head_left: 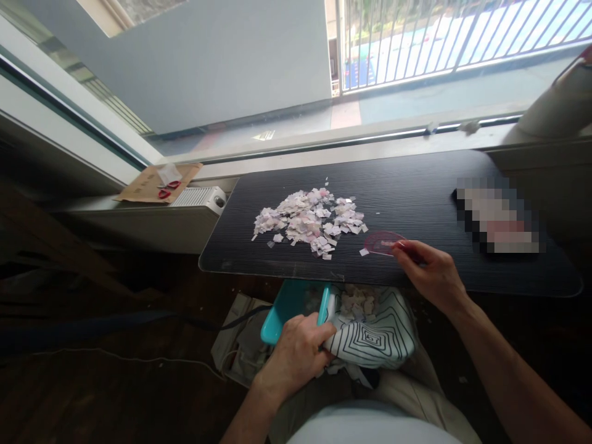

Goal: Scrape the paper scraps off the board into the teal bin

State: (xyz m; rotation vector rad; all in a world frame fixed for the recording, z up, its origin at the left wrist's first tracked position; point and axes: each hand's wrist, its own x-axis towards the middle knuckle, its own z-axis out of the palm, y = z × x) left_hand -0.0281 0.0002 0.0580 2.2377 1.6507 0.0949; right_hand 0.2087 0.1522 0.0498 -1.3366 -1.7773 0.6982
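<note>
A heap of small white and pinkish paper scraps point(308, 216) lies on the dark table point(407, 191). My right hand point(430, 268) is closed on the end of a translucent pink, rounded flat piece of plastic point(379, 242), held low over the table to the right of the heap. One loose scrap point(364, 251) lies by its left edge. Below the table's front edge, my left hand point(300, 345) is closed at the side of a white bag with black line patterns point(370, 339), close against the rim of a turquoise bin point(272, 333). More paper scraps point(356, 303) show in the bag's mouth.
On the table's right lies a blurred-out dark-edged object point(499, 219). Red-handled scissors point(169, 188) rest on brown cardboard point(139, 185) at the left sill, near a white radiator point(198, 198). A window runs behind the table. A pale cable point(139, 351) crosses the floor.
</note>
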